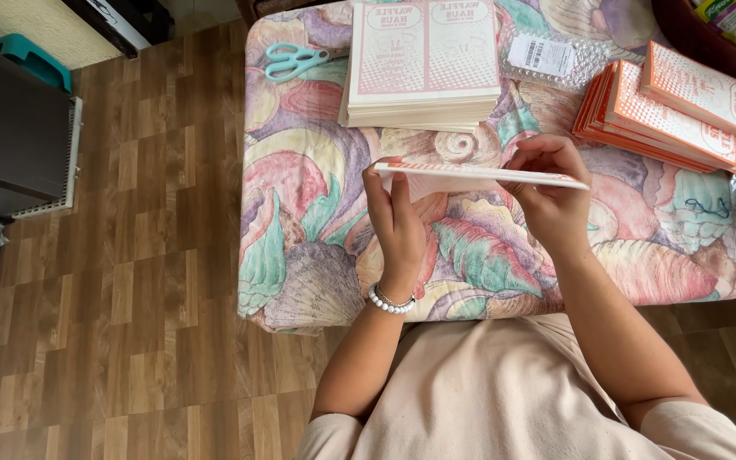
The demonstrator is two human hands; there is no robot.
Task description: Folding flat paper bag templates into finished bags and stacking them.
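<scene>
While both hands grip one flat card (470, 177) edge-on above the table (300, 273), the left hand (395, 223) pinches its left end and the right hand (551, 192) closes over its right end. One squared stack (423, 64) of pale sheets lies beyond it, one fanned orange pile (666, 115) to the right, one pair of scissors (293, 60) near the far left corner, and one bubble-wrap packet (555, 58) between the stacks. Bare cloth lies beneath the hands out to the near edge; open floor (146, 255) lies left.
</scene>
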